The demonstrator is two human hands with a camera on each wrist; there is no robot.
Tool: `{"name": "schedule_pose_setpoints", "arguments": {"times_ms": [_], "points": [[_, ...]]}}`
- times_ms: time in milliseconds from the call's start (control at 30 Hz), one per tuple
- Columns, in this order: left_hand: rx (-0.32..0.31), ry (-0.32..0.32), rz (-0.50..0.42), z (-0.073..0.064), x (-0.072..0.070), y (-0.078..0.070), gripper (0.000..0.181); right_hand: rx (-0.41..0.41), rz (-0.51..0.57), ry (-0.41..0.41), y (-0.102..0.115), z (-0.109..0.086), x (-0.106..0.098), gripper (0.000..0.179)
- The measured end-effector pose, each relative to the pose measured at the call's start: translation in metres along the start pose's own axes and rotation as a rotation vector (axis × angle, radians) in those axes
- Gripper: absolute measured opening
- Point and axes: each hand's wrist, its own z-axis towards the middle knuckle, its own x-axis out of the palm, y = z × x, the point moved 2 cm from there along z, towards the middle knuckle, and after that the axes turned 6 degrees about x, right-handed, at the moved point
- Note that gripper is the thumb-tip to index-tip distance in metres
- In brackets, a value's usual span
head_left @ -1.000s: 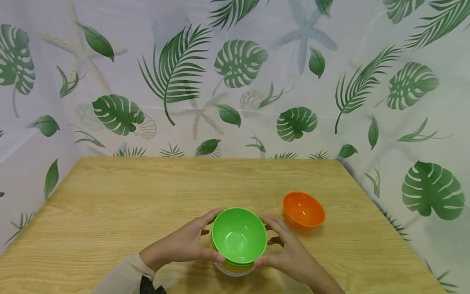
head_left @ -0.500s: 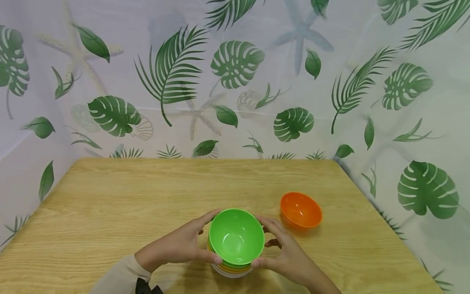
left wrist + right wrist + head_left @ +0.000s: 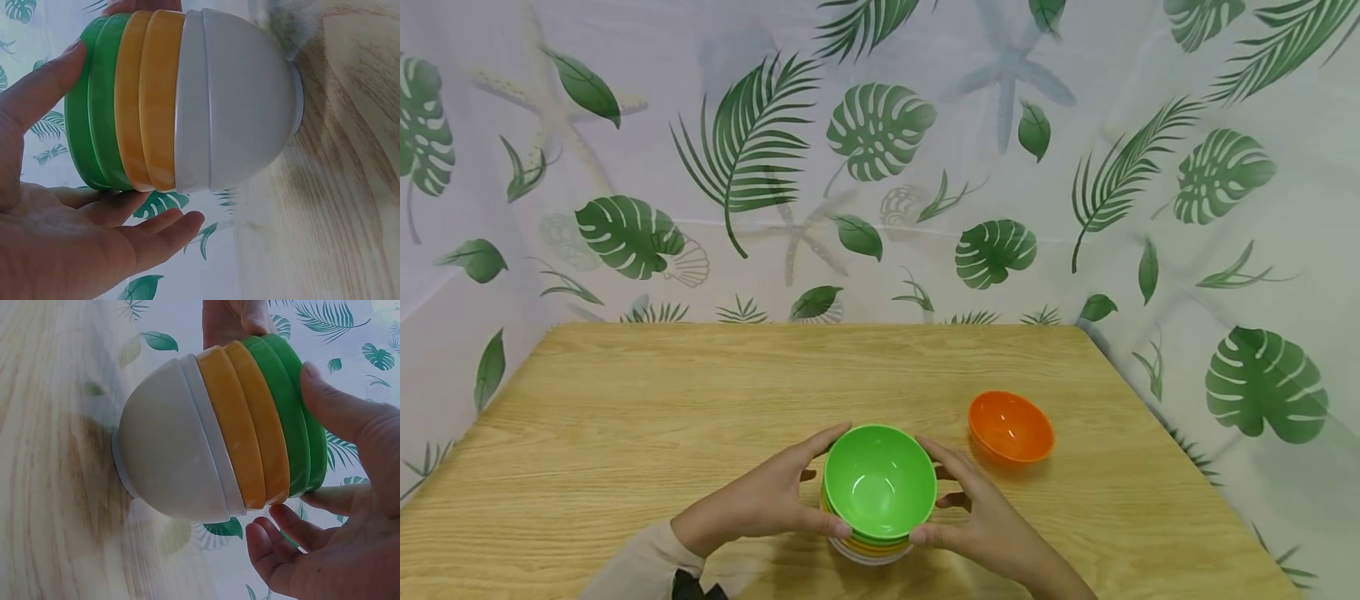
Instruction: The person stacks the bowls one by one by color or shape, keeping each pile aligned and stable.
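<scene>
A nested stack of bowls stands upright near the front of the wooden table. On top are green bowls, with yellow bowls below them and white bowls at the bottom. My left hand grips the green rims from the left, its thumb at the near side and its index finger reaching round the far side. Opposite it, my right hand holds the same rims from the right in a matching grip. The other fingers of both hands sit lower beside the stack, as the wrist views show.
An orange bowl stands by itself, tilted in view, to the right and farther back on the wooden table. Behind the table's far edge hangs a white leaf-patterned cloth, which also runs along both sides.
The head view has drifted slightly, so everything appears a little farther left. Both hands keep their grip, and the stack and the orange bowl stay where they were on the table.
</scene>
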Motion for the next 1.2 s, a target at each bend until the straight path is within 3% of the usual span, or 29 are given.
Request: {"name": "schedule_pose_setpoints", "arguments": {"times_ms": [433,567,733,900,1067,1200], "points": [[-0.005,-0.01,0.012,-0.002,0.0,-0.002,0.104,0.027,0.029,0.026,-0.003,0.0,0.002,0.087],[0.033,-0.018,0.052,-0.002,-0.002,-0.006,0.101,0.009,0.014,0.027,0.0,0.001,0.0,0.075],[0.122,-0.157,0.071,0.001,-0.011,-0.02,0.069,-0.002,-0.013,-0.047,0.006,0.0,-0.004,0.046],[0.189,-0.321,-0.043,0.008,-0.014,-0.037,0.03,-0.067,0.036,-0.117,0.007,0.0,-0.009,0.037],[0.233,-0.399,-0.174,0.019,-0.005,-0.052,0.026,-0.123,0.07,-0.223,0.004,-0.001,-0.019,0.034],[0.238,-0.393,-0.206,0.031,0.006,-0.065,0.031,-0.116,0.097,-0.287,0.004,-0.003,-0.031,0.035]]}}
